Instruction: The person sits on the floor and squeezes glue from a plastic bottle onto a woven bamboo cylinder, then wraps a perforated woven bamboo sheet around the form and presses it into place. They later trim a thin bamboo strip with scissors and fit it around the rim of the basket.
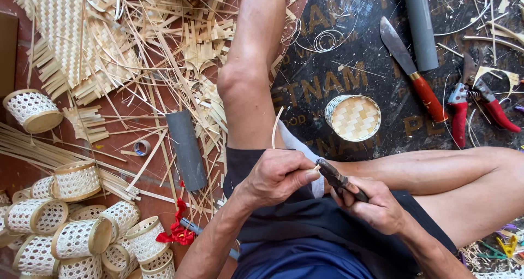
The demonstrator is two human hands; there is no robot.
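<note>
Left hand (275, 176) pinched on one bamboo strip (275, 127); right hand (376, 208) clenched on one knife (339, 179), frame centre. Upper right: one woven lid (353, 117), two red-handled tools, two grey tubes.

Knife blade (334, 176) partly hidden inside the hands.

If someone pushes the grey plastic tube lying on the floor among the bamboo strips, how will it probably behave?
The grey plastic tube looks round and smooth, so it would probably roll sideways. The loose bamboo strips around it might stop it soon. It seems rigid and hollow, so likely light and unbending.
</note>
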